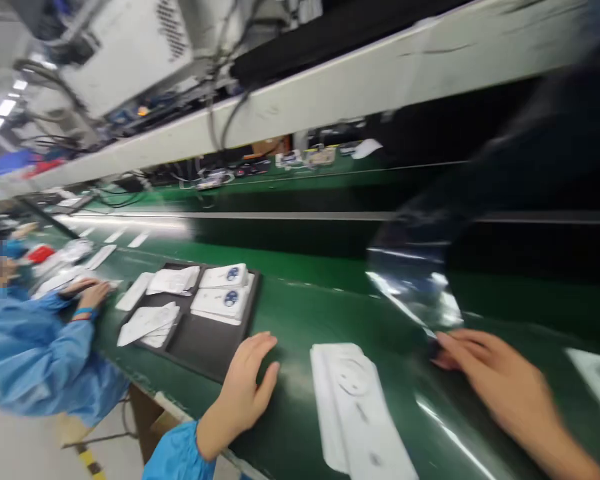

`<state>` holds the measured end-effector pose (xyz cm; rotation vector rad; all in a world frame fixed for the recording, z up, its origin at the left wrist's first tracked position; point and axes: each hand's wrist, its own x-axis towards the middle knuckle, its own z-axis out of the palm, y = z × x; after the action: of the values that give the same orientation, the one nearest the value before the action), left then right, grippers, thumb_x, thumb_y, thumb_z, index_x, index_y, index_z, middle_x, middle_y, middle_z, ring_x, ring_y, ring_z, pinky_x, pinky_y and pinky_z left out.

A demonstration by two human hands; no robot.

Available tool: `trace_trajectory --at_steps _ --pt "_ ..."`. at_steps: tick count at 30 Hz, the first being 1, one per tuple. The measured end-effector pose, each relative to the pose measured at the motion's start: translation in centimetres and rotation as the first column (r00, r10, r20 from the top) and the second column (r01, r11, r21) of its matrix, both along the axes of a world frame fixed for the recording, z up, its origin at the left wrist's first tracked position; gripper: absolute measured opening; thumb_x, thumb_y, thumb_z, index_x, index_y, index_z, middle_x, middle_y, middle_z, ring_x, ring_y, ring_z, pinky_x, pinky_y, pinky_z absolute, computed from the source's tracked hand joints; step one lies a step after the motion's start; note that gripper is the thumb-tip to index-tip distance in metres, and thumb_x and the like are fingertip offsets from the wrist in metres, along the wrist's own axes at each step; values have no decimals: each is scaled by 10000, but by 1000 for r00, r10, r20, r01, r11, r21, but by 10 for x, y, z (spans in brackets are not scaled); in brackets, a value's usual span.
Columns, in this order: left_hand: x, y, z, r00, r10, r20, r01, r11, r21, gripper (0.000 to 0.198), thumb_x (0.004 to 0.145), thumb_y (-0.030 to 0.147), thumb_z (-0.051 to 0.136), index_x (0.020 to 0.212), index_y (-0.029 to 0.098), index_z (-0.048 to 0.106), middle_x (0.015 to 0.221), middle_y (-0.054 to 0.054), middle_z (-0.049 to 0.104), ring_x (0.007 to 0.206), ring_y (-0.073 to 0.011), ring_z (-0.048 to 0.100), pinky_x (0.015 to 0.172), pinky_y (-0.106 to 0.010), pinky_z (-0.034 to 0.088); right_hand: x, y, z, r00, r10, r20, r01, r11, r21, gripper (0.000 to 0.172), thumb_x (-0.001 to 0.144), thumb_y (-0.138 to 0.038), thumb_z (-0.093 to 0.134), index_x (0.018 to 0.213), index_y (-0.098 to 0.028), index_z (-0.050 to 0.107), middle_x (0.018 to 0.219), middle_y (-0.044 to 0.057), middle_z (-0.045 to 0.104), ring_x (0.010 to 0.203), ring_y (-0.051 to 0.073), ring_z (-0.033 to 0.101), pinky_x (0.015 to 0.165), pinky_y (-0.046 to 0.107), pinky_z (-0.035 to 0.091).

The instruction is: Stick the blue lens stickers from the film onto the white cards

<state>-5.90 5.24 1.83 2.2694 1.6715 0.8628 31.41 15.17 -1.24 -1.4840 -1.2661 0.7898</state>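
Observation:
My right hand (505,383) pinches the lower end of a strip of clear plastic film (415,267), which rises toward the upper right and shines where it bends. Thumb and fingers of my left hand (245,383) are apart, with nothing in them, just off the near right corner of a black tray (205,343). Between my hands lie several overlapping flat white panels (363,413), the top one marked with a circular outline. White panels with dark blue round marks (225,293) sit in the tray's far right part, and more white pieces (153,325) lie on its left side.
A co-worker in a blue smock (45,353) works at the left end of the green bench (285,313). Above runs a pale shelf beam (330,93) with hanging cables (225,127). A white piece with a dark area (597,380) lies at the far right.

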Motion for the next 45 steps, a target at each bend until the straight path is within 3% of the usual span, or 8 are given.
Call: trace_trajectory --at_steps 6,11,15,22,28,34,38,45 --pt "108 -50 -25 942 -306 -134 285 945 -158 751 985 391 533 1627 306 153 1648 -142 294 1517 -416 275 1145 -744 304 17 1 -24 990 10 -143 -23 996 -89 494 805 -690 699 879 -213 591 591 3 668 553 206 677 583 340 561" --pt "140 -67 -64 954 -171 -248 159 985 -66 657 959 402 551 1571 288 338 1671 -177 208 1526 -506 141 1085 -862 105 20 2 -37 972 106 -209 -117 992 -38 291 973 -442 666 973 -154 626 657 -54 623 510 114 610 523 250 533" --pt "135 -67 -58 981 -98 -169 88 994 -68 498 977 377 527 1464 301 463 1635 -143 325 1541 -441 168 1152 -790 84 18 -2 -36 954 171 -248 -165 985 44 293 920 -390 702 1077 -168 593 652 -64 612 538 140 633 541 266 540" --pt "132 -2 -8 953 -52 299 135 955 -265 567 960 425 584 1476 261 415 1409 -133 586 1338 -329 537 1134 -541 396 12 -31 -26 963 164 -212 -107 960 257 398 917 -386 618 1278 -242 529 873 -1 626 643 159 638 604 299 559" --pt "184 67 -14 842 -148 519 327 904 -275 747 846 364 744 1493 244 392 1209 -106 697 1120 -247 686 981 -413 541 6 -56 -16 995 102 8 -94 876 474 224 1002 -269 538 1190 -250 657 901 32 636 824 191 643 742 347 562" --pt "193 75 -25 788 -213 578 382 905 -187 351 916 278 640 1261 214 639 991 -44 707 913 -173 696 879 -335 572 14 -57 -8 950 -134 282 -58 811 581 224 903 -212 748 1108 -304 754 1221 100 602 1225 321 497 1032 519 407" --pt "183 73 -28 790 -290 541 435 886 -159 282 948 305 641 1221 256 691 1085 -43 698 960 -169 676 892 -327 557 19 -58 -2 708 -369 602 -258 659 706 223 878 -166 793 1031 -325 761 1146 44 680 1077 259 555 1011 481 333" --pt "172 78 -32 838 -378 393 451 886 -110 325 985 400 604 1248 223 676 1058 -60 701 946 -191 659 850 -339 546 19 -64 12 691 -182 700 -421 685 594 190 947 -67 635 932 -237 719 918 25 743 904 209 627 872 428 381"
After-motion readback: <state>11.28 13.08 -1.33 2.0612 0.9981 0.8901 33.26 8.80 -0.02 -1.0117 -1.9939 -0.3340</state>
